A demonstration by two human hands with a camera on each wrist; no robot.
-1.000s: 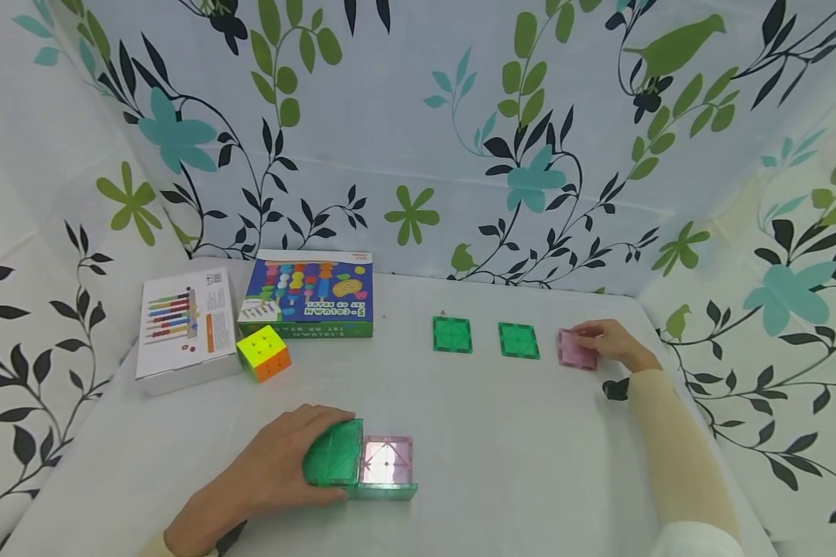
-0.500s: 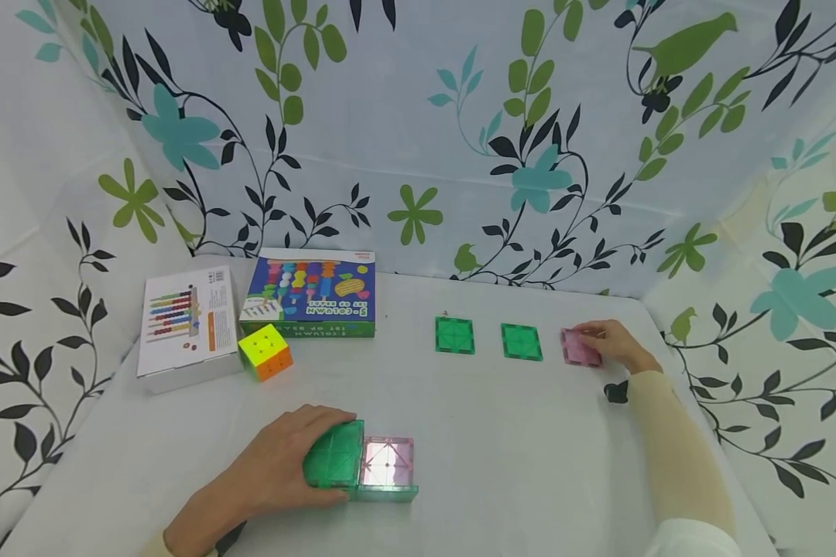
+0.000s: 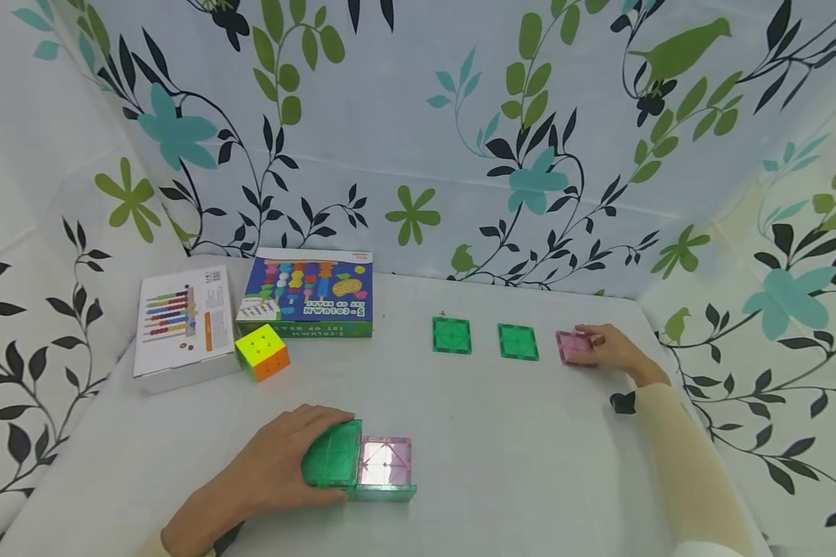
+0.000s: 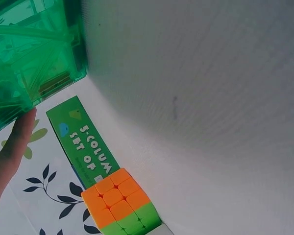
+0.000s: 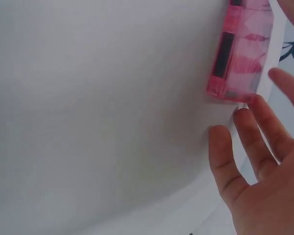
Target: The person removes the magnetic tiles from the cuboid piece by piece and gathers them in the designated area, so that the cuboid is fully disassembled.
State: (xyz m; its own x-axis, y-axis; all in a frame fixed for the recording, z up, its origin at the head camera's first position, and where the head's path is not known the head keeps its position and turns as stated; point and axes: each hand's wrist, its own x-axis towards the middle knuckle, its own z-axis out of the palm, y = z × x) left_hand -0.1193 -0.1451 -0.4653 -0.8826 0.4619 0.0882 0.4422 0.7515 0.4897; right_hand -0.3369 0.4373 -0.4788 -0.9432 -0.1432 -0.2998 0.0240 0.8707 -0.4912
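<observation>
My left hand [image 3: 272, 468] grips a block built of translucent green magnetic tiles [image 3: 333, 456], thumb at the near side and fingers at the far side. Joined to its right are a pink magnetic tile [image 3: 386, 462] and a low green edge piece [image 3: 385, 493]. In the left wrist view the green block [image 4: 34, 58] fills the upper left corner. At the far right my right hand [image 3: 616, 352] touches another pink magnetic tile [image 3: 573, 346] lying on the table. The right wrist view shows loosely spread fingers [image 5: 221, 147] at the pink tile's end [image 5: 245, 54].
Two flat green magnetic tiles [image 3: 452, 335] lie in a row left of the far pink tile. A yellow and orange puzzle cube [image 3: 262, 352] stands by a white box [image 3: 184, 321] and a blue box [image 3: 310, 290]. Patterned cloth [image 3: 418, 139] rises behind the white table.
My right hand has shifted slightly right and its fingers have loosened at the far pink tile, which has turned slightly. The left hand and its green block have stayed still.
</observation>
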